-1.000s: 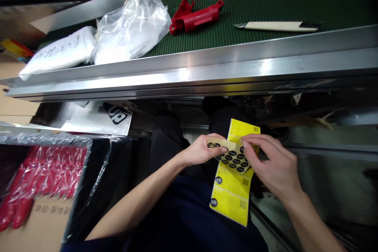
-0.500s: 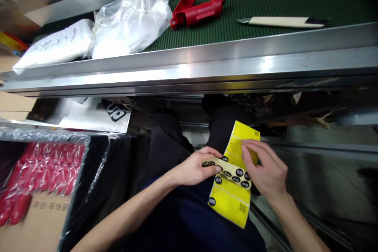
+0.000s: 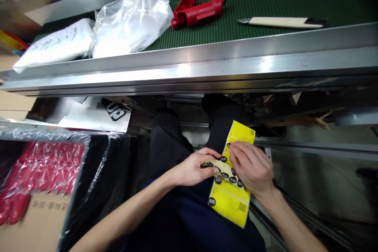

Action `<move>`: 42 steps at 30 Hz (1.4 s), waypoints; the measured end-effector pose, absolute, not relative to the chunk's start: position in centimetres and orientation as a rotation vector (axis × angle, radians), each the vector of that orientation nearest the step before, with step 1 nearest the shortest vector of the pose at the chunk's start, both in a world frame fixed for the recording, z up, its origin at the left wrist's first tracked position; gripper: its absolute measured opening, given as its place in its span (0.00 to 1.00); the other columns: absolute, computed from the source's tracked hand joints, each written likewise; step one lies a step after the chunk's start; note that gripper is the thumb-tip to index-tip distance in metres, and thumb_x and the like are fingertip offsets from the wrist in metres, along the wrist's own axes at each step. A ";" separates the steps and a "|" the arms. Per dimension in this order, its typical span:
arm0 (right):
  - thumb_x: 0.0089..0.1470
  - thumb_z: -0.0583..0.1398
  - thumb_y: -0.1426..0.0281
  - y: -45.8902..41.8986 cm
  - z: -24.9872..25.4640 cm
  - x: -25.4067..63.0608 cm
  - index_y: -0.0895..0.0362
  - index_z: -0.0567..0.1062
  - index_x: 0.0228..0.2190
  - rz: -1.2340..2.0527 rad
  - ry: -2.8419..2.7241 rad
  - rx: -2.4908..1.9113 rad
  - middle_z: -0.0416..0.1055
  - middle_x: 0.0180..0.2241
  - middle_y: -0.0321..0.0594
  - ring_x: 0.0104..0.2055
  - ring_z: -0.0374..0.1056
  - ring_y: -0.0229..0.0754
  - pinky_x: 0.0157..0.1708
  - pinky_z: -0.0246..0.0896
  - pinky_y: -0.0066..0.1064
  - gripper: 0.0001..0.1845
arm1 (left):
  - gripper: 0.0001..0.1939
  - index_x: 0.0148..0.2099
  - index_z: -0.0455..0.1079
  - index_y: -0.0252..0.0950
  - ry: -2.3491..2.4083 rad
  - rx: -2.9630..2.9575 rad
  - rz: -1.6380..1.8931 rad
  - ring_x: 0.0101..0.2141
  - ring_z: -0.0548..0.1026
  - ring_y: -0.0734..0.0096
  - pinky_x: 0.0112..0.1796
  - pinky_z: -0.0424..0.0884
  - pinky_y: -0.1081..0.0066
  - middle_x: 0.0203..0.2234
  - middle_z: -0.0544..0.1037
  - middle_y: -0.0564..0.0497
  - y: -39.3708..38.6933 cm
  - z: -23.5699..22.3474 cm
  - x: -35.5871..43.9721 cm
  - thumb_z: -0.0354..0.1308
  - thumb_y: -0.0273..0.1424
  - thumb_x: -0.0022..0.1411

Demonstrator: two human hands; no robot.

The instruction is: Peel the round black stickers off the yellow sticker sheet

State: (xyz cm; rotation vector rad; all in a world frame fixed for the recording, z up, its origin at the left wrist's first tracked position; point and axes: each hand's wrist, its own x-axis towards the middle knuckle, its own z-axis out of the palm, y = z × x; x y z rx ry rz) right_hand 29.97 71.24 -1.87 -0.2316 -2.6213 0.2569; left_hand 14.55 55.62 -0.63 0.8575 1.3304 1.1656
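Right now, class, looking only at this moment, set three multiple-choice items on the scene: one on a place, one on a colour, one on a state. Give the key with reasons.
1. Where does the red tool lie?
A on the green belt
B in the cardboard box
C on the lap

2. What colour is the label strip?
A white
B yellow
C blue

3. What is the left hand doing?
A hanging free
B pinching the sheet of round black stickers
C gripping the knife

Key: 1 A, it rests on the green belt beside the plastic bag; 2 B, plainly yellow; 3 B, thumb and fingers close on the sticker sheet, where the right hand also touches.
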 end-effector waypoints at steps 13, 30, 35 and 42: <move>0.62 0.55 0.73 72.9 0.3 30.9 0.55 0.72 0.49 0.777 -2.599 -0.433 0.72 0.48 0.41 0.49 0.69 0.41 0.50 0.69 0.36 0.14 | 0.21 0.42 0.72 0.29 1.284 0.366 1.254 0.34 0.74 0.66 0.37 0.70 0.69 0.34 0.77 0.44 55.3 -0.1 14.6 0.62 0.45 0.58; 0.57 0.62 0.75 69.6 1.1 29.0 0.56 0.73 0.44 0.842 -2.527 -0.363 0.74 0.43 0.40 0.46 0.69 0.42 0.48 0.68 0.41 0.12 | 0.18 0.36 0.67 0.32 1.375 0.288 1.441 0.28 0.68 0.77 0.32 0.66 0.76 0.27 0.72 0.53 56.6 0.9 15.1 0.70 0.38 0.51; 0.58 0.61 0.75 69.9 1.5 29.1 0.55 0.75 0.42 0.896 -2.553 -0.354 0.76 0.41 0.37 0.46 0.70 0.42 0.48 0.67 0.41 0.09 | 0.14 0.36 0.70 0.32 1.435 0.435 1.430 0.31 0.70 0.73 0.37 0.67 0.73 0.29 0.74 0.51 56.8 0.9 14.9 0.67 0.35 0.54; 0.60 0.59 0.72 71.0 2.7 29.7 0.51 0.76 0.39 1.038 -2.597 -0.342 0.76 0.41 0.34 0.43 0.72 0.40 0.45 0.69 0.38 0.07 | 0.09 0.37 0.71 0.32 1.459 0.678 1.310 0.35 0.71 0.70 0.42 0.67 0.71 0.33 0.76 0.49 56.7 1.9 14.0 0.63 0.33 0.57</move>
